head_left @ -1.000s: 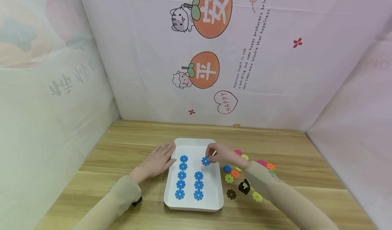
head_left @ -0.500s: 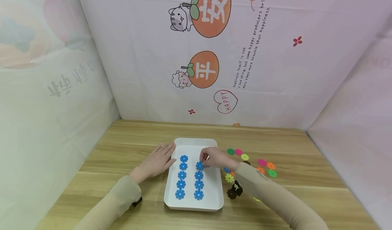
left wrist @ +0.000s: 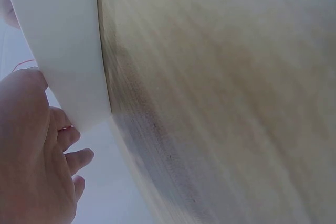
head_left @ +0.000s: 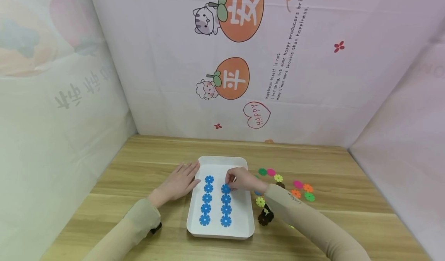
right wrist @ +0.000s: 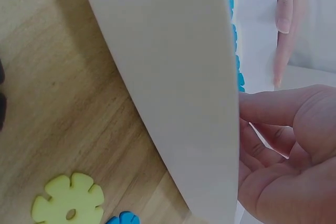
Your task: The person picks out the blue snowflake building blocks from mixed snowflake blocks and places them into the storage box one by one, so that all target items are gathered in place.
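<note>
A white tray [head_left: 219, 236] holds two columns of blue notched plastic discs. Several discs form the left column [head_left: 206, 208]; the right column [head_left: 226, 209] runs beside it. My right hand [head_left: 242, 179] reaches over the tray's right side and pinches a blue disc [head_left: 225, 188] at the far end of the right column, against its neighbour. Whether the two are joined I cannot tell. My left hand [head_left: 177, 182] rests with extended fingers on the tray's left rim. In the right wrist view, the tray wall [right wrist: 168, 66] hides the pinched disc from below my right hand [right wrist: 294, 150].
Loose discs lie right of the tray: pink [head_left: 298, 184], orange [head_left: 307, 188], green [head_left: 309, 196], yellow [head_left: 260, 202] and dark brown [head_left: 263, 219], some hidden under my right forearm. Printed white cloth [head_left: 174, 79] walls the wooden table [head_left: 167, 149] at the back and sides.
My right hand has carried the blue disc left and slightly nearer, from apart in the tray to the far end of the right column. My left hand has stayed put.
</note>
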{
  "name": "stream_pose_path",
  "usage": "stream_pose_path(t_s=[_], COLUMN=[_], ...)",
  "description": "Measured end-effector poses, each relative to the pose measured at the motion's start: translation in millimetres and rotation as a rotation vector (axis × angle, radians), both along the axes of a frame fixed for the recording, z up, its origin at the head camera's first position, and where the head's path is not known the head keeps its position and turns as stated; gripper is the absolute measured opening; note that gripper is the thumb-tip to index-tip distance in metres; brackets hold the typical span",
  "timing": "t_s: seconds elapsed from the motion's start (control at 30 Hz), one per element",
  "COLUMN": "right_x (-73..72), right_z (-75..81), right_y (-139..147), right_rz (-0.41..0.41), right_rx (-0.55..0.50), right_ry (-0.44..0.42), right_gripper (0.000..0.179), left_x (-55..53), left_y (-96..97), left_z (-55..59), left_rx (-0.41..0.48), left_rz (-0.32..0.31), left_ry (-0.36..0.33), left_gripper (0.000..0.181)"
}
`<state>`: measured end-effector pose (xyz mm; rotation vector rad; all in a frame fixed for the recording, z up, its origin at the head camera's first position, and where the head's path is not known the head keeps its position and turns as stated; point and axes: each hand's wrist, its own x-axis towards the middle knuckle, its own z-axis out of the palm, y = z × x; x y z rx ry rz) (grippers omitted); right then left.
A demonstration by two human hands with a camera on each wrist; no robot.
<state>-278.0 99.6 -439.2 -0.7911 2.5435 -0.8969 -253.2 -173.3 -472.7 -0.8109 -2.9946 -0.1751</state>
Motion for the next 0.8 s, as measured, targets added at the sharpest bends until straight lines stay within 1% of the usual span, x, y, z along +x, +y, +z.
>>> stream_pose_path(t_s=[0.13, 0.33, 0.53, 0.63, 0.8], right_x=[-0.1, 0.6, -0.4, 0.0, 2.5], right_z=[0.7, 3.1, 4.2, 8.3, 21.4], right_y=[1.5, 2.7, 4.8, 9.3, 22.6], right_rz=[0.0, 0.016, 0.005, -0.01, -0.046], right_rx=[0.0, 0.012, 0.029, 0.024, 0.011], right_ry=[0.003, 0.042, 0.055, 0.051, 0.054], right_gripper=[0.003, 0.004, 0.004, 0.004, 0.004], left_x=[-0.8, -1.8, -0.5, -0.1, 0.1], left_y=[-0.3, -0.2, -0.4, -0.6, -0.8], left_z=[-0.7, -0.9, 0.0, -0.3, -0.3], left_rx=[-0.003, -0.008, -0.01, -0.014, -0.009], left_rz=[0.001, -0.005, -0.004, -0.004, -0.006], left_ry=[-0.001, 0.005, 0.003, 0.002, 0.006], left_gripper=[0.064, 0.065, 0.064, 0.064, 0.064])
